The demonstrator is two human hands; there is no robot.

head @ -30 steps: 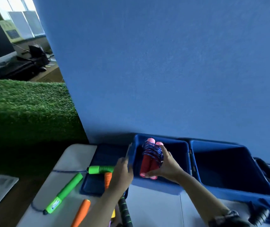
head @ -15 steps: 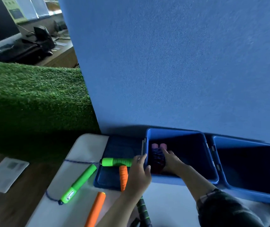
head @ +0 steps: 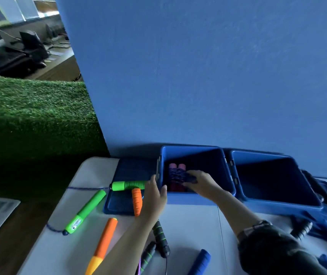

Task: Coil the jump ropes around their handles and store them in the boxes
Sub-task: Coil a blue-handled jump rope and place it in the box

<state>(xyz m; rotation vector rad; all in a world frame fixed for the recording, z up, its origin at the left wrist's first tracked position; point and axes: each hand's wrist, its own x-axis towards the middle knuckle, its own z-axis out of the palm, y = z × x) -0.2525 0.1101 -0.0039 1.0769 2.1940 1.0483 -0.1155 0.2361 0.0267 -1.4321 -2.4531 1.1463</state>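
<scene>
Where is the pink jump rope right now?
The pink jump rope lies inside the left blue box, against its left wall, with the right hand on it and the left hand holding the box's edge.

Two open blue boxes sit side by side at lower centre, backs against a blue wall (head: 198, 76). Left box (head: 196, 196): right hand (head: 200, 182) and a coiled rope bundle (head: 175, 175) fill its left half; right half free. Left hand (head: 155, 192) blocks its left rim. Right box (head: 281, 205) is open from above. Table (head: 190, 225) front is cluttered w/ loose handles; a bare strip lies just below the boxes.
</scene>
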